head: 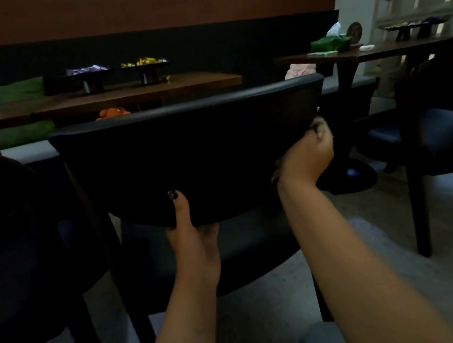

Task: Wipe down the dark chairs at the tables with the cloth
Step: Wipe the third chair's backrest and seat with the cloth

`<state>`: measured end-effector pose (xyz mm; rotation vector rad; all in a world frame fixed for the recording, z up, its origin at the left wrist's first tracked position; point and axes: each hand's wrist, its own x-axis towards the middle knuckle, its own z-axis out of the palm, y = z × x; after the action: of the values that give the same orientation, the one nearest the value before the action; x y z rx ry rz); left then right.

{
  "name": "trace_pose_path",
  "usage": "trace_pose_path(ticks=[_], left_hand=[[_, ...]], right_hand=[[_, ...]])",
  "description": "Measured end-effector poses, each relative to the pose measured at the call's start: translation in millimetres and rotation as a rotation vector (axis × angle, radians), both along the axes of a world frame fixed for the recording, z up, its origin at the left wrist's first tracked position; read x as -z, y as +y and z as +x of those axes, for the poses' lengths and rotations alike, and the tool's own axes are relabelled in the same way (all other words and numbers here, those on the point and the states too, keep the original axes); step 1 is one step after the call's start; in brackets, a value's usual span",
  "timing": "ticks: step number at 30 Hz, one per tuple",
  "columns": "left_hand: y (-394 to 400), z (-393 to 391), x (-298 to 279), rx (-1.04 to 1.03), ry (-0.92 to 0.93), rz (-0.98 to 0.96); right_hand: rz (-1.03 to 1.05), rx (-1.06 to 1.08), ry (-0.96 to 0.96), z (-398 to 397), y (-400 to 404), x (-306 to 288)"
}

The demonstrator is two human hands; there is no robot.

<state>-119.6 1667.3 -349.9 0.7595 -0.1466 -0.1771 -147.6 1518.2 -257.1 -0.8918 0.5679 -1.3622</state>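
Observation:
A dark chair with a curved backrest stands directly in front of me, its back facing the camera. My left hand grips the lower edge of the backrest, thumb up on its rear face, fingers curled underneath. My right hand holds a small, crumpled cloth against the right end of the backrest. Most of the cloth is hidden inside the fist.
Another dark chair stands close at the left and a third at the right. Beyond are two wooden tables with snack stands and a green tissue pack. A round table base sits on the floor behind my right hand.

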Motion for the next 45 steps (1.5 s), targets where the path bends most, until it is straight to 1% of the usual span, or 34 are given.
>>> trace_pose_path(ticks=[2, 5, 6, 8, 10, 11, 12, 13, 14, 15, 16, 18, 19, 20, 21, 24, 25, 28, 30, 32, 33, 34, 37, 39, 42, 45], left_hand=[[5, 4, 10, 0.071, 0.007, -0.004], [6, 10, 21, 0.063, 0.032, 0.033], [7, 12, 22, 0.063, 0.026, 0.048], [12, 14, 21, 0.09, 0.007, 0.08], [17, 14, 17, 0.125, -0.01, 0.111], [18, 14, 15, 0.129, -0.005, 0.124], [18, 14, 14, 0.121, 0.008, 0.138], [18, 14, 14, 0.113, 0.023, 0.147], [18, 14, 14, 0.114, 0.032, 0.147], [18, 14, 15, 0.125, 0.03, 0.139], [19, 15, 16, 0.136, 0.016, 0.129], [19, 15, 18, 0.149, -0.014, 0.127], [20, 15, 19, 0.148, -0.021, 0.138], [20, 16, 20, 0.146, -0.027, 0.152], [21, 16, 21, 0.15, -0.04, 0.165], [22, 16, 20, 0.166, -0.053, 0.175], [21, 16, 20, 0.16, -0.038, 0.175], [17, 14, 17, 0.131, 0.021, 0.166], [16, 15, 19, 0.126, 0.022, 0.161], [17, 18, 21, 0.123, 0.013, 0.159], [18, 19, 22, 0.119, 0.009, 0.169], [18, 20, 22, 0.112, 0.006, 0.18], [15, 21, 21, 0.089, 0.018, 0.186], [13, 21, 21, 0.075, 0.032, 0.181], [11, 22, 22, 0.06, 0.039, 0.163], [8, 22, 24, 0.028, 0.045, 0.175]], right_hand=[[-0.14, 0.065, -0.052, -7, 11, -15], [-0.386, 0.155, -0.09, -11, 56, -15], [-0.507, 0.171, -0.081, -10, 72, -7], [-0.865, 0.187, -0.019, -5, 92, 14], [-1.228, 0.223, 0.07, -4, 91, 28], [-1.37, 0.267, 0.094, -6, 81, 31], [-1.468, 0.313, 0.11, -8, 69, 31], [-1.507, 0.346, 0.118, -11, 56, 30], [-1.481, 0.364, 0.128, -12, 42, 27], [-1.329, 0.341, 0.138, -13, 27, 23], [-1.067, 0.277, 0.11, -10, 10, 18], [-0.294, 0.023, -0.025, -8, -20, 1], [0.005, -0.09, -0.022, -6, -31, -5], [0.186, -0.157, 0.0, -2, -38, -4], [0.228, -0.176, 0.052, 0, -38, 0], [0.232, -0.259, 0.142, 4, -14, 18], [0.258, -0.279, 0.151, 5, -1, 21], [0.345, -0.225, 0.154, 7, 24, 37], [0.373, -0.331, 0.162, 0, 43, 47], [0.337, -0.409, 0.144, -14, 56, 53], [0.274, -0.377, 0.126, -22, 55, 52], [0.165, -0.3, 0.1, -30, 51, 45], [-0.375, 0.026, 0.065, -44, 36, 10], [-0.699, 0.166, 0.084, -39, 31, -8], [-1.063, 0.222, 0.132, -23, 39, -7], [-1.41, 0.23, 0.228, -14, 31, 25]])
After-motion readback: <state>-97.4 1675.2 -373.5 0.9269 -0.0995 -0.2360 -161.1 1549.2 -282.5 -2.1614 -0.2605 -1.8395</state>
